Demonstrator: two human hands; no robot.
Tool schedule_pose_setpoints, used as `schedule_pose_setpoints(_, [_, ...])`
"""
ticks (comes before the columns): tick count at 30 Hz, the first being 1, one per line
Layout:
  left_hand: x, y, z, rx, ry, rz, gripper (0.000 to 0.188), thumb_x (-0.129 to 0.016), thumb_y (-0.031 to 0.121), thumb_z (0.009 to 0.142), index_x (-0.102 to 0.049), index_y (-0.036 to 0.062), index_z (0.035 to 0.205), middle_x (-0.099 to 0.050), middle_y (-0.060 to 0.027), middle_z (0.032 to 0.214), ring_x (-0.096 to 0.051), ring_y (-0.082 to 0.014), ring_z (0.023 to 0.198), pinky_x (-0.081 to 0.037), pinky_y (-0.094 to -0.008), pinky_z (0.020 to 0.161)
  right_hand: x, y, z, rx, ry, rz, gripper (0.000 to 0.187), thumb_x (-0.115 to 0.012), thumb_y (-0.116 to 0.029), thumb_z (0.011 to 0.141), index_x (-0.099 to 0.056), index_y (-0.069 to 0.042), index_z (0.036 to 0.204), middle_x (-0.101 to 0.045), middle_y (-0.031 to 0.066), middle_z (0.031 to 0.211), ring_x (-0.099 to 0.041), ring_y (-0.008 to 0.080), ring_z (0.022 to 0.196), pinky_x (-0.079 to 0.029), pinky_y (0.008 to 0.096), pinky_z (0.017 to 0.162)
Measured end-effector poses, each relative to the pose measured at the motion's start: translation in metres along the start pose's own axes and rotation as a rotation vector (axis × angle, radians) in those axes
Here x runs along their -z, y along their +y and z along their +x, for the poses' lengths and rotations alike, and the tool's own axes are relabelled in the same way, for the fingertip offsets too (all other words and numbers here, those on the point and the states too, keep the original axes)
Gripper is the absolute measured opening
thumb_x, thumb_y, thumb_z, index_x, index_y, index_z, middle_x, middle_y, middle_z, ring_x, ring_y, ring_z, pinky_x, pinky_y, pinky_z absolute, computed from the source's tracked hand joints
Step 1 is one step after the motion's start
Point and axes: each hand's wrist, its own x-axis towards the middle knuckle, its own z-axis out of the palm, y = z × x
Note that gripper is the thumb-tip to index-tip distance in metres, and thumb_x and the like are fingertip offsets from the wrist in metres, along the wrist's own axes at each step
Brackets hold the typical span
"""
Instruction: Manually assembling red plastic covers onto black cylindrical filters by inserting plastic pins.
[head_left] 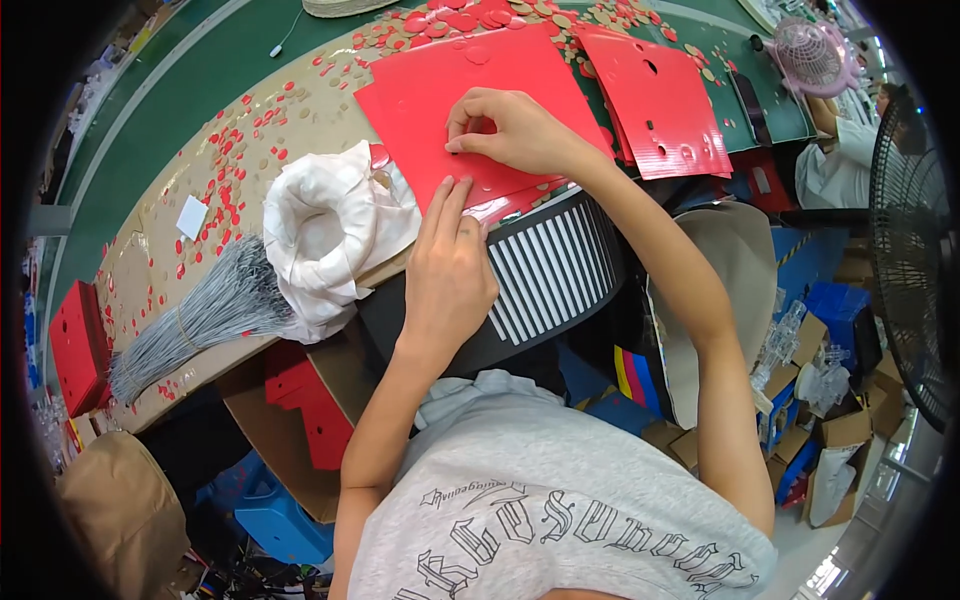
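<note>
In front of me lies a stack of glossy red sheets (430,90) with small round marks, some of them dark holes. My left hand (447,280) rests at its near edge, fingers stretched out and touching the top sheet. Above the sheet's right half, my right hand (515,130) is bent, thumb and forefinger pinched together beside a small dark hole. Whatever the pinch holds is hidden by the fingers. A black tray with white slats (555,270) sits under the sheets' near edge, closest to my body.
More red sheets with holes (665,110) lie at the right. Red and brown discs (265,130) litter the table. Left of my hand stand a white cloth-lined container (300,250) and a bundle of grey wires (200,310). A pink fan (808,55) and a black fan (905,250) are at right.
</note>
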Motion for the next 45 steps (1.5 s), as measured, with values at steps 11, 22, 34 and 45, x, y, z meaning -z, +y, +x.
schedule_pose_setpoints(11, [-0.006, 0.002, 0.006, -0.031, -0.013, 0.142, 0.012, -0.055, -0.006, 0.08, -0.059, -0.0146, 0.087, -0.055, -0.0307, 0.129, -0.054, -0.0437, 0.124, -0.05, -0.0464, 0.097, -0.009, 0.003, 0.007, 0.022, 0.035, -0.087, 0.018, -0.075, -0.016, 0.084, -0.069, -0.001, 0.092, -0.064, 0.0096, 0.092, -0.065, 0.0225, 0.084, -0.052, 0.0337, 0.077])
schedule_pose_setpoints(22, [-0.006, 0.002, 0.003, -0.019, -0.05, 0.15, 0.009, -0.057, -0.004, 0.083, -0.058, -0.0129, 0.083, -0.057, -0.0285, 0.131, -0.056, -0.042, 0.122, -0.053, -0.0444, 0.092, 0.006, 0.04, -0.002, 0.166, 0.318, -0.603, 0.031, -0.066, -0.023, 0.091, -0.069, -0.01, 0.12, -0.063, 0.0062, 0.127, -0.059, 0.0251, 0.115, -0.05, 0.0394, 0.096])
schedule_pose_setpoints(34, [-0.004, -0.002, 0.006, -0.054, -0.032, 0.193, 0.015, -0.063, -0.001, 0.078, -0.062, -0.014, 0.085, -0.057, -0.0295, 0.131, -0.057, -0.0403, 0.122, -0.057, -0.0411, 0.086, 0.017, 0.062, 0.017, 0.263, 0.35, -0.661, 0.029, -0.063, -0.024, 0.091, -0.071, -0.015, 0.117, -0.063, 0.0038, 0.115, -0.058, 0.0243, 0.106, -0.054, 0.0374, 0.084])
schedule_pose_setpoints(45, [-0.006, -0.001, 0.003, -0.045, 0.01, 0.145, 0.009, -0.058, -0.002, 0.084, -0.059, -0.0107, 0.081, -0.058, -0.0254, 0.131, -0.058, -0.039, 0.119, -0.057, -0.0429, 0.084, 0.01, 0.058, 0.039, 0.131, 0.402, -0.869, 0.031, -0.062, -0.028, 0.094, -0.066, -0.013, 0.12, -0.059, 0.0063, 0.114, -0.059, 0.0273, 0.105, -0.057, 0.0391, 0.078])
